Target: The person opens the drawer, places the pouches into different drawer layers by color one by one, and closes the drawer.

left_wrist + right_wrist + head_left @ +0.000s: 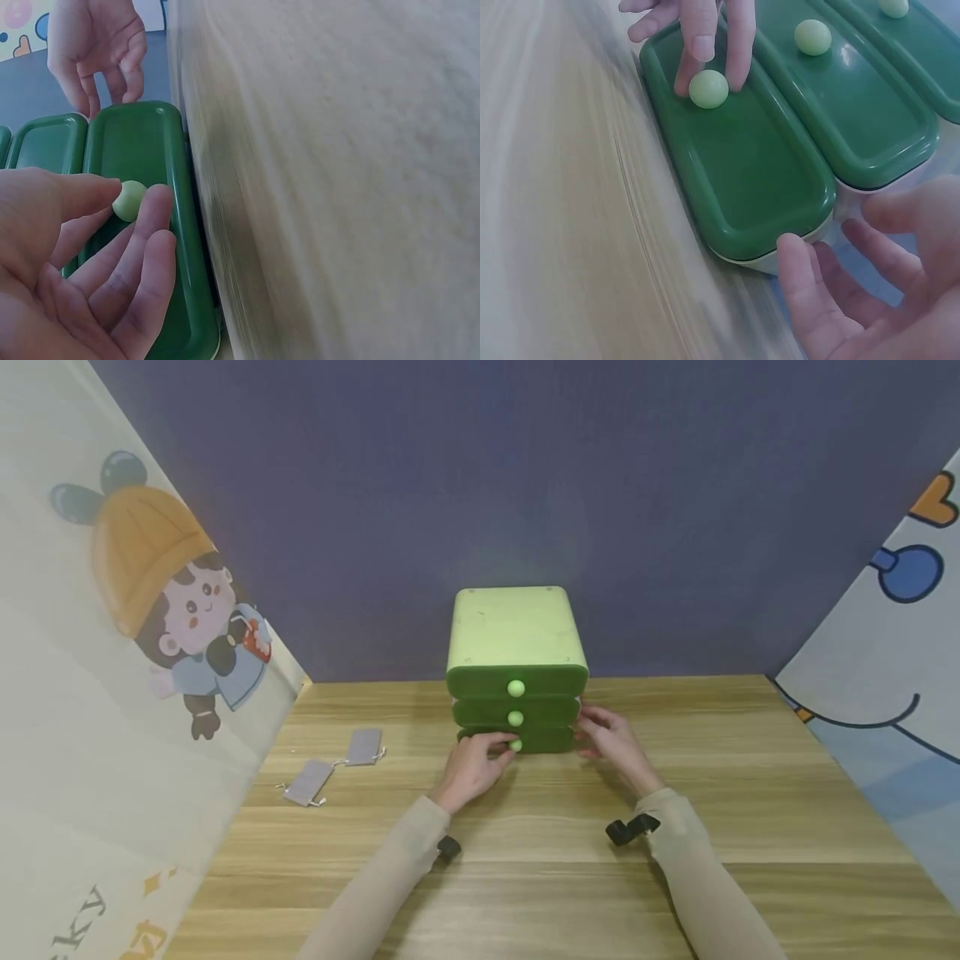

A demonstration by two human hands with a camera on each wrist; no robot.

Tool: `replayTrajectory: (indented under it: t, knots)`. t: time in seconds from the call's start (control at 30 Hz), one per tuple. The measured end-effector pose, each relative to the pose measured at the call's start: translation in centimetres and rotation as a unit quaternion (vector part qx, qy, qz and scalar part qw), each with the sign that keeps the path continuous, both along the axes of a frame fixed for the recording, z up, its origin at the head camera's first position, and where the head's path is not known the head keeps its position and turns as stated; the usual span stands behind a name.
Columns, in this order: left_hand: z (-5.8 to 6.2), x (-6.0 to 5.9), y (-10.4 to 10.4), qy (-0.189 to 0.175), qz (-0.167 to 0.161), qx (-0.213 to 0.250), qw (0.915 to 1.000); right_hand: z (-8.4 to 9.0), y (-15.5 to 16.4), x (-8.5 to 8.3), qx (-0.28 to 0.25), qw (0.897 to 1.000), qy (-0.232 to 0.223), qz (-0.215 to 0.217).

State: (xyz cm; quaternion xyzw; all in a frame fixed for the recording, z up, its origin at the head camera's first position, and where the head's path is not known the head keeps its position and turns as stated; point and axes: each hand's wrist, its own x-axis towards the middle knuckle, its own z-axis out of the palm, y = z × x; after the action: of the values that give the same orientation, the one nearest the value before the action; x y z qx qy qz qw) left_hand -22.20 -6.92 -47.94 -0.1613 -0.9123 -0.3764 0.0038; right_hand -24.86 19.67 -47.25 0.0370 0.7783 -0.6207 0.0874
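Note:
A small chest of three drawers [513, 627], light green on top with dark green fronts, stands against the back wall. Each front has a round pale green knob. My left hand [472, 770] holds the bottom drawer's knob [129, 201] between thumb and fingers; in the right wrist view its fingertips lie on both sides of that knob [709, 89]. The bottom drawer front [742, 176] looks level with the others. At the chest's right side is my right hand [617, 750], fingers loosely bent, fingertips at the edge of the lower drawers, gripping nothing visible.
Two small grey drawstring pouches [364, 747] lie on the wooden table [510, 893] to the left of the chest. A dark blue wall [525, 485] rises behind it. Side panels with cartoon prints border the table left and right.

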Motion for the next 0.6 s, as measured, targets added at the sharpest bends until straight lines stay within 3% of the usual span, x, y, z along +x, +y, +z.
replayTrajectory:
  t: [0.6]
  knots:
    - [0.17,0.47,-0.04,-0.034,-0.034,0.014,0.9988,0.45,-0.19,0.46,-0.026,1.0,-0.012,-0.008]
